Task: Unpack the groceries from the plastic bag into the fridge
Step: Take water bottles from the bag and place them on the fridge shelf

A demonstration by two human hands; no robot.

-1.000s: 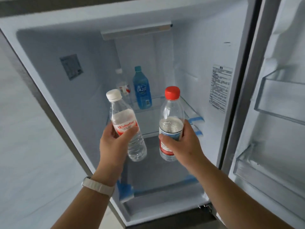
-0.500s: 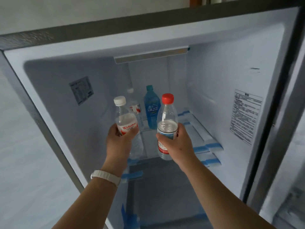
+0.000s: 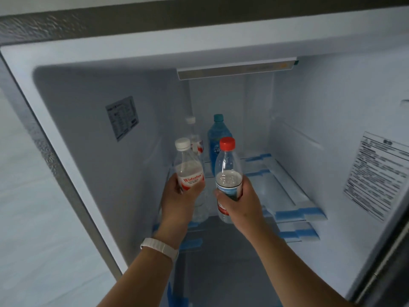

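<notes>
Head view: I read "Wahaha" in red on label of white-capped bottle (image 3: pixel 188 167); smaller print illegible. Red-capped bottle (image 3: pixel 228 169) has blue-white label with red band, text unreadable. Left hand (image 3: pixel 179 202) wraps white-capped bottle at label, thumb across front. Right hand (image 3: pixel 242 206) curls round red-capped bottle mid-body. Both bottles upright, side by side, inside open fridge (image 3: pixel 88 134) at shelf (image 3: pixel 267 187) front. Blue bottle (image 3: pixel 218 138) and clear bottle (image 3: pixel 193 136) stand at shelf back. Wall sticker (image 3: pixel 380 176) too blurred to read.
</notes>
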